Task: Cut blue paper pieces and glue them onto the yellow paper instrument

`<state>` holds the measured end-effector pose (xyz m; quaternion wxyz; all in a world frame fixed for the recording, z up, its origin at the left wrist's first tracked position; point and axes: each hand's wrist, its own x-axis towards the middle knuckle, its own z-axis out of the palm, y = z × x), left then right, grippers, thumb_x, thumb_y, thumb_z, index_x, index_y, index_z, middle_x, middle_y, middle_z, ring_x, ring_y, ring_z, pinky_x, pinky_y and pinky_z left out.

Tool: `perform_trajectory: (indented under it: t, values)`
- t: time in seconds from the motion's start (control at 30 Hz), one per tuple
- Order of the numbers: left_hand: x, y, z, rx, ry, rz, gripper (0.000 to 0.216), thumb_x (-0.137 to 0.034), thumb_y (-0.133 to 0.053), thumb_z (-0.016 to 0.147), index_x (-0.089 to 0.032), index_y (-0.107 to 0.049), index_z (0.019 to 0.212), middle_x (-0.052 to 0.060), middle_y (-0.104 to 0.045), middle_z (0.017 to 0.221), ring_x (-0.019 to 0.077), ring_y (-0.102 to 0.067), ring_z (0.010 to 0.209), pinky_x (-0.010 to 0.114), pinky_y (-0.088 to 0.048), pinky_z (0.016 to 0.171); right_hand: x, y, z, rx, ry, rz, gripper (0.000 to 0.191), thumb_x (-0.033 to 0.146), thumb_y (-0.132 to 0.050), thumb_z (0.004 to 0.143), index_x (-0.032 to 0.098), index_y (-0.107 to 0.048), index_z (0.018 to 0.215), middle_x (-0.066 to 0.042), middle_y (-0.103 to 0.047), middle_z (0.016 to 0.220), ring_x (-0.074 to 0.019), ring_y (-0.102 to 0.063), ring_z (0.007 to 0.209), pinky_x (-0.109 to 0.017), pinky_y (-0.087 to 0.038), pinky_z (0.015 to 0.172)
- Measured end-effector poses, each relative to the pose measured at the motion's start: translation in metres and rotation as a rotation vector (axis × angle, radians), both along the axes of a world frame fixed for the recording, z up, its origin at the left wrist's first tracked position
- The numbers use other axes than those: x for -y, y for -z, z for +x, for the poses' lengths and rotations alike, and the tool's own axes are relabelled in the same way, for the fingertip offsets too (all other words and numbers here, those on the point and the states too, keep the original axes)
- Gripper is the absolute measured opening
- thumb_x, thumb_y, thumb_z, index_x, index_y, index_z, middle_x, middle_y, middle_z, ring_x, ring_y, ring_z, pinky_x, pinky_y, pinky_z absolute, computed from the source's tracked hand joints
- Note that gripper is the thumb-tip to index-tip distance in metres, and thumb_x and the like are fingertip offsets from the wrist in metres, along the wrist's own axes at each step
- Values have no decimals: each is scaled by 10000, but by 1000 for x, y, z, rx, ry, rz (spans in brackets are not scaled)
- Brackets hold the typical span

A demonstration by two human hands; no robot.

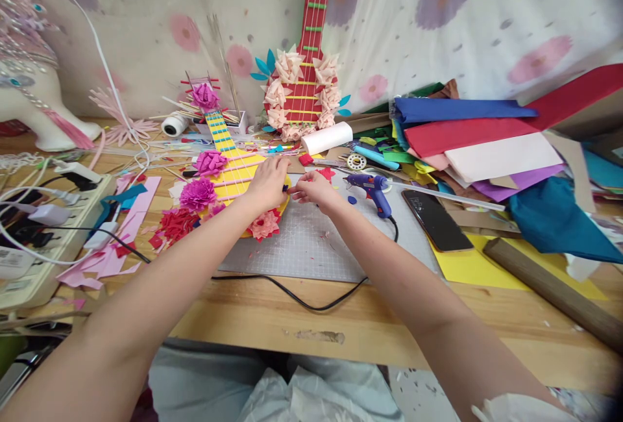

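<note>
A yellow paper guitar (232, 161) with pink strings and crepe paper flowers lies on the grey cutting mat (311, 253). My left hand (269, 182) is on its right edge, fingers curled down over the rim. Close beside it, my right hand (314, 189) has its fingertips drawn together near that same edge. A tiny dark blue bit shows between the two hands; which hand pinches it is hard to make out. Right of my right hand, a blue glue gun (372, 189) lies on the mat, close to a small blue disc (352, 200).
A red paper guitar (302, 94) with pale flowers leans at the back. A phone (435, 219), paper stacks (487, 133) and a brown roll (549, 289) lie right. A power strip (58, 234) stands left. The black cord (292, 302) loops along the mat's front.
</note>
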<state>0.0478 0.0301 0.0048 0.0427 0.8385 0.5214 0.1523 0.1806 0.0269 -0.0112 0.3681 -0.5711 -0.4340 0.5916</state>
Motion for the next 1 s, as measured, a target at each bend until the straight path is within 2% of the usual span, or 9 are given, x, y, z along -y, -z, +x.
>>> perform_trajectory:
  t: [0.3, 0.43, 0.53, 0.63, 0.73, 0.8, 0.87, 1.0]
  values:
    - [0, -3, -2, -24, 16, -20, 602, -103, -606, 594, -150, -415, 1163, 158, -462, 1236, 313, -400, 1210, 444, -333, 996, 0, 0, -2, -2, 14, 9, 247, 39, -534, 729, 207, -358, 770, 8, -639, 604, -99, -591, 512, -200, -457, 485]
    - [-6, -11, -10, 29, -16, -31, 597, -110, -644, 555, -174, -454, 1117, 127, -469, 1208, 303, -415, 1190, 433, -333, 1002, 1, -1, 5, -16, 41, 31, 246, 40, -524, 728, 211, -352, 770, 0, -653, 653, -96, -587, 530, -202, -454, 490]
    - [-11, -24, -15, 212, -102, -11, 476, -74, -631, 554, -192, -507, 998, 99, -510, 1119, 293, -452, 1145, 440, -347, 992, 6, -3, 19, -10, 64, 86, 226, 52, -539, 719, 205, -380, 763, 5, -643, 686, -87, -576, 549, -201, -455, 502]
    - [-12, -38, -12, 541, -203, 63, 335, -47, -613, 583, -211, -525, 861, 61, -545, 989, 261, -501, 1076, 418, -384, 961, 13, -2, 42, 85, 80, 182, 204, 76, -595, 688, 194, -432, 725, 40, -569, 607, -73, -523, 511, -190, -433, 481]
    - [-8, -46, 4, 807, -206, 150, 234, -68, -594, 657, -212, -524, 827, 37, -569, 920, 213, -544, 1006, 367, -426, 909, 20, 4, 71, 169, 79, 283, 145, 135, -619, 686, 185, -482, 689, 56, -502, 540, -67, -459, 451, -197, -399, 450]
    - [-3, -42, 20, 881, -157, 163, 193, -91, -565, 715, -213, -526, 860, 26, -597, 908, 178, -574, 940, 336, -448, 867, 24, 10, 90, 211, 48, 318, 89, 174, -610, 696, 178, -522, 679, 52, -491, 531, -76, -455, 450, -215, -401, 462]
    - [5, -28, 38, 901, -108, 128, 168, -111, -529, 762, -214, -532, 895, 20, -625, 894, 152, -598, 864, 310, -466, 816, 27, 18, 106, 318, 9, 345, 58, 221, -589, 720, 176, -564, 691, 40, -507, 537, -91, -464, 460, -233, -398, 482]
    - [27, 23, 70, 821, -63, -85, 100, -131, -521, 776, -204, -551, 838, 12, -655, 794, 140, -621, 738, 281, -475, 712, 32, 36, 119, 687, -31, 459, 134, 280, -553, 768, 184, -638, 731, -6, -592, 626, -144, -542, 589, -276, -409, 593]
